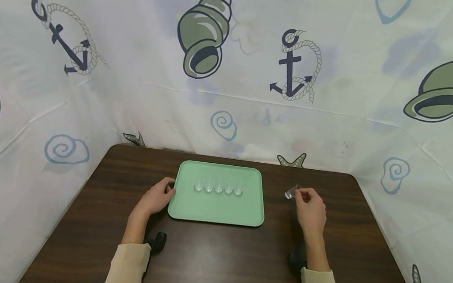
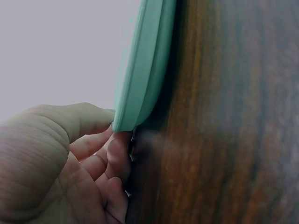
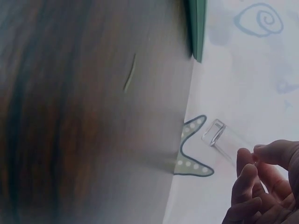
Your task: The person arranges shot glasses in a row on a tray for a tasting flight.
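In the head view, a light green tray (image 1: 215, 208) lies on the table, with several clear shot glasses (image 1: 218, 188) lined up in a row across its middle. My left hand (image 1: 158, 196) grips the tray's left edge; in the left wrist view the thumb (image 2: 88, 116) is on the rim and the fingers are beneath it. To the right of the tray, my right hand (image 1: 310, 211) pinches another clear shot glass (image 1: 291, 192) between thumb and fingers. That glass is tilted, its thick base (image 3: 214, 133) pointing away from the hand, held above the table.
The dark wood-grain table (image 1: 218, 259) has rounded far corners. A pale curtain (image 1: 345, 79) printed with shells, anchors and starfish hangs around its back and sides. Dark wrist devices (image 1: 158, 242) are under both forearms.
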The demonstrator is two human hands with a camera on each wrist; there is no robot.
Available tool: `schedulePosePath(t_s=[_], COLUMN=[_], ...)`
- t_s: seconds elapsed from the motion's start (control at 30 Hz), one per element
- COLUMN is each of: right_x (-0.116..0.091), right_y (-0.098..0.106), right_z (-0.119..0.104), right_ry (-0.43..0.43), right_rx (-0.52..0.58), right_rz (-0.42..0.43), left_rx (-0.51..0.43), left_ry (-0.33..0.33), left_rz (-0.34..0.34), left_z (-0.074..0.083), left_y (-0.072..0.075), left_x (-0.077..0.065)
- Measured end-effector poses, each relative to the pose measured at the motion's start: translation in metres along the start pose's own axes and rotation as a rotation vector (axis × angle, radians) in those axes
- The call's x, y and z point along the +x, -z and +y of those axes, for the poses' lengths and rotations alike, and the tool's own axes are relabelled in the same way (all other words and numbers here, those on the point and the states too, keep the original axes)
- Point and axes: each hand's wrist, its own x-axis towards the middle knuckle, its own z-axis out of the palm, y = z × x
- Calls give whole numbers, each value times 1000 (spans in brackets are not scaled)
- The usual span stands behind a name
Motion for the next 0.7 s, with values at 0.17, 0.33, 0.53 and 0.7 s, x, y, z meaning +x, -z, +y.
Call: schedulePosePath(t_s=[0.17, 0.33, 0.53, 0.7], right_x=[-3, -5, -7, -7], right_y=[-2, -4, -10, -14], right_z=[-6, -10, -16, -25], right_ry=[10, 20, 32, 53], right_rx=[12, 21, 44, 51], right_rz=[-3, -19, -33, -56], left_rx=[9, 10, 7, 6], left_ry=[-2, -5, -6, -3], left_rz=[-1, 0, -3, -3], left_z=[-1, -1, -2, -3], left_y=[-1, -1, 0, 0], left_x=[2, 4, 4, 3])
